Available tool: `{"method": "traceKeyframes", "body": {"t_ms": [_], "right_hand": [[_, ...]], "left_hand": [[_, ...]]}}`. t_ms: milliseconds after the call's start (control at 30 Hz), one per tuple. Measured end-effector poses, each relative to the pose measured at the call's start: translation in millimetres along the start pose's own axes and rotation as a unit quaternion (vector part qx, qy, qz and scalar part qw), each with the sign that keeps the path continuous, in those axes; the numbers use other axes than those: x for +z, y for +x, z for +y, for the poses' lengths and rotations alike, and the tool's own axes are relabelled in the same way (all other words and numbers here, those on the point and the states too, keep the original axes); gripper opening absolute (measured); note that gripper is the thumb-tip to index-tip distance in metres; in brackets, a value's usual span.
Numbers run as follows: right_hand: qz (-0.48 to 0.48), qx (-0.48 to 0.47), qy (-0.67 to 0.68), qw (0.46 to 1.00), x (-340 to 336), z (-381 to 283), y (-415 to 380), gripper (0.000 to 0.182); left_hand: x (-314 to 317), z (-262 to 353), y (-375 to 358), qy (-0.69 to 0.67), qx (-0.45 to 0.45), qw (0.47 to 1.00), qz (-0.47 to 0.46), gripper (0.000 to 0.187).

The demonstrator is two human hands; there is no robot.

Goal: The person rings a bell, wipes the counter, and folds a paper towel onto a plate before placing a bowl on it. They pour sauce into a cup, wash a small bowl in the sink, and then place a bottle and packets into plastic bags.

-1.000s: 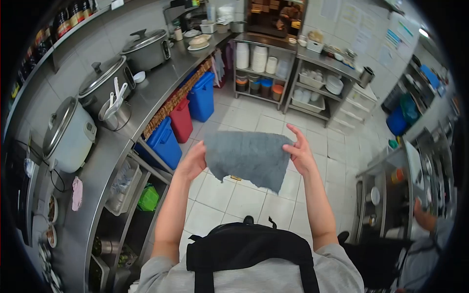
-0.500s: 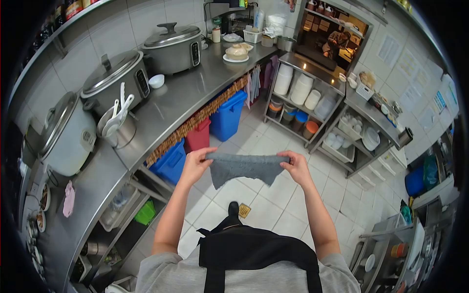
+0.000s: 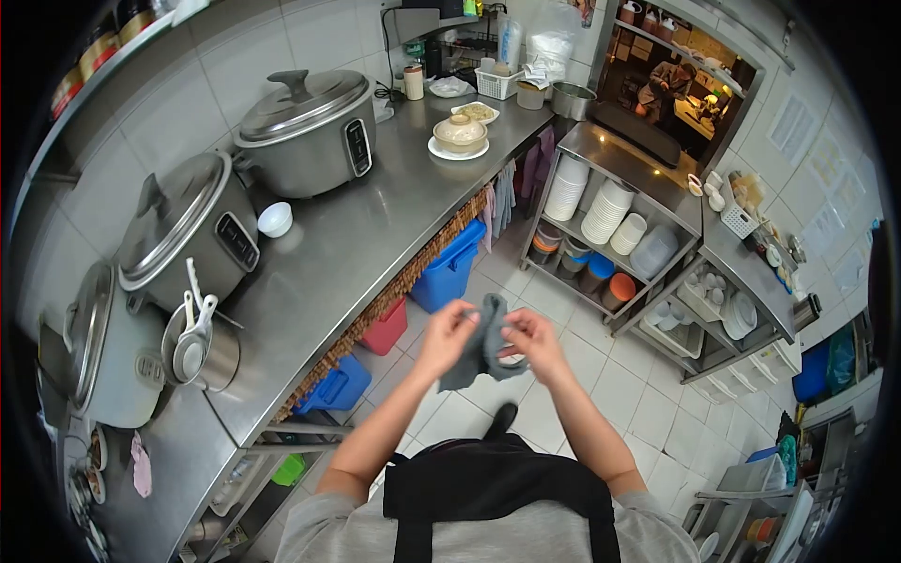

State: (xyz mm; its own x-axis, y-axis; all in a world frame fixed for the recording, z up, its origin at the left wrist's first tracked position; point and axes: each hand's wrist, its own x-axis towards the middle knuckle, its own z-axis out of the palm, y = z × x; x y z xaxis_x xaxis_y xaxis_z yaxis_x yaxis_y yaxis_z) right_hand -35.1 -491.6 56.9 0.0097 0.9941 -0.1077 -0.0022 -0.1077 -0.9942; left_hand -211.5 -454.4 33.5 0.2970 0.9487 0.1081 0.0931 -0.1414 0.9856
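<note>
A grey cloth hangs bunched and folded between my two hands, in front of my black apron. My left hand is closed on its left side, fingers pinching the fabric. On the other side my right hand also pinches the cloth, with its fingers curled inward. The hands are close together over the tiled floor, to the right of the steel counter.
Rice cookers, a pot with ladles, a white bowl and a lidded clay pot stand on the counter. Bins sit below it. Ahead is a shelf unit with stacked bowls. A person shows through the hatch.
The cloth was stretched wide between my hands; now it is bunched, with the hands brought together. My view has shifted, and the counter appears closer.
</note>
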Motion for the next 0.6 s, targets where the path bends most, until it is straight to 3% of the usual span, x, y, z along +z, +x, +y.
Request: {"method": "traceKeyframes", "body": {"t_ms": [67, 100, 133, 167, 200, 267, 300, 333, 367, 400, 467, 500, 567, 600], "right_hand": [[-0.107, -0.046, 0.098, 0.988, 0, 8, 25, 0.021], [-0.128, -0.054, 0.045, 0.989, -12, 7, 40, 0.034], [-0.140, -0.051, 0.045, 0.988, -23, 3, 54, 0.034], [-0.071, -0.227, -0.193, 0.952, -30, -16, 63, 0.038], [0.007, -0.387, -0.407, 0.828, -36, -29, 77, 0.041], [-0.029, -0.395, -0.383, 0.834, -47, -35, 124, 0.040], [-0.158, -0.237, -0.453, 0.845, -53, -34, 153, 0.036], [-0.277, -0.070, -0.507, 0.813, -60, -35, 181, 0.032], [-0.236, -0.081, -0.475, 0.844, -56, -38, 202, 0.026], [-0.247, -0.087, -0.476, 0.839, -50, -45, 222, 0.026], [-0.153, -0.340, -0.436, 0.819, -37, -60, 260, 0.025], [-0.166, -0.341, -0.434, 0.817, -30, -67, 274, 0.025], [-0.100, -0.468, -0.373, 0.795, -18, -77, 298, 0.024], [-0.111, -0.468, -0.367, 0.796, -15, -72, 309, 0.024]], "left_hand": [[24, -11, 18, 0.003, 0.077, 0.997, 0.028, 0.020], [27, -14, 31, -0.036, 0.066, 0.997, 0.033, 0.020], [27, -18, 44, -0.035, 0.063, 0.996, 0.044, 0.020], [24, -22, 58, -0.016, 0.047, 0.999, 0.000, 0.020], [21, -24, 73, 0.003, 0.030, 0.998, -0.046, 0.021], [15, -24, 109, -0.007, 0.048, 0.998, -0.031, 0.020], [6, -25, 127, 0.022, 0.035, 0.999, -0.030, 0.018], [-5, -23, 148, 0.051, 0.022, 0.998, -0.030, 0.016], [-17, -21, 167, 0.085, 0.032, 0.996, -0.004, 0.016], [-24, -5, 180, 0.065, 0.020, 0.996, 0.051, 0.015], [-44, 23, 203, 0.059, 0.063, 0.989, 0.116, 0.017], [-52, 32, 208, 0.059, 0.056, 0.988, 0.129, 0.017], [-67, 44, 216, 0.168, 0.077, 0.966, 0.179, 0.025], [-71, 45, 215, 0.171, 0.069, 0.965, 0.188, 0.025]]}}
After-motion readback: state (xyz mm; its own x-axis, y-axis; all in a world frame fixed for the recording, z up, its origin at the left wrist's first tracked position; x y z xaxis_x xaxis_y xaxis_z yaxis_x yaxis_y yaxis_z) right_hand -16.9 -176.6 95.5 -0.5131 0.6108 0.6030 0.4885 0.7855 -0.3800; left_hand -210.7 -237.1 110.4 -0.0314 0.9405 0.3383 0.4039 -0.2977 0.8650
